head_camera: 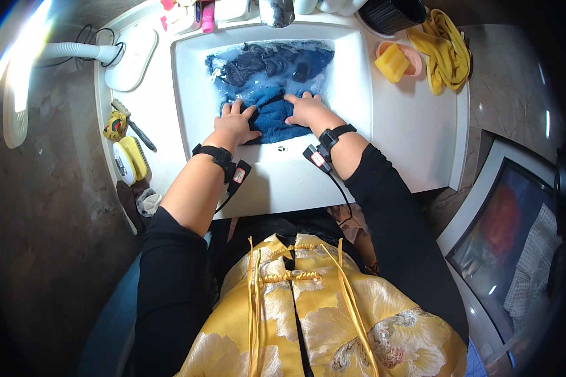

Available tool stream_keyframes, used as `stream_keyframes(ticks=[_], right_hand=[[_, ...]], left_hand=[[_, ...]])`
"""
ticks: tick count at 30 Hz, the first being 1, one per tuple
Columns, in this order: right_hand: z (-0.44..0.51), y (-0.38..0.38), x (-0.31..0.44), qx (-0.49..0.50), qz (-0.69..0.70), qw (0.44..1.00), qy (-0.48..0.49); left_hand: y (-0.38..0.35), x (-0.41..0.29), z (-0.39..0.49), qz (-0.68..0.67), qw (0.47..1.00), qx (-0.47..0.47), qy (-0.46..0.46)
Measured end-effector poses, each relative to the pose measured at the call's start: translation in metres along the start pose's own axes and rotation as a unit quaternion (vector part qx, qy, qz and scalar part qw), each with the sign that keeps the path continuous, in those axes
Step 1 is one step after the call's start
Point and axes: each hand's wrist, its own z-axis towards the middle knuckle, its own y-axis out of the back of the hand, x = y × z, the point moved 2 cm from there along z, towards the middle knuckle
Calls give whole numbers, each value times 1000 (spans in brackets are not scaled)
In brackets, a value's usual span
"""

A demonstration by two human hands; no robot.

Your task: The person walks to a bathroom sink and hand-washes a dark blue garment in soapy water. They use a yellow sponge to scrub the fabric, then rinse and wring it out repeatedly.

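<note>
In the white washbasin (271,153), a wet blue cloth (274,118) lies bunched against the near wall. My left hand (236,123) rests on its left side, fingers spread. On its right side is my right hand (306,110), with index finger and thumb apart; its other fingers are partly hidden. Neither hand visibly closes around the cloth. Behind them, a darker wet fabric (264,63) sits in cloudy, sudsy water (266,84). Each wrist wears a black strap with a small cabled device.
A metal faucet (277,13) overhangs the basin's far edge. On the right are yellow soap (392,63) in a pink dish (416,61) and a yellow cloth (445,52). A yellow-and-white scrub brush (132,160) is at the left edge. A washing machine (495,174) stands at right.
</note>
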Motion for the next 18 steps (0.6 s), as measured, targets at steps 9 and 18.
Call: stream_keyframes(ticks=[9, 18], right_hand=[[14, -9, -15, -131, 197, 972, -15], [-4, -15, 4, 16, 868, 495, 26]], left_hand=[[-11, -15, 29, -128, 988, -67, 55], [46, -50, -18, -453, 848, -171, -214]])
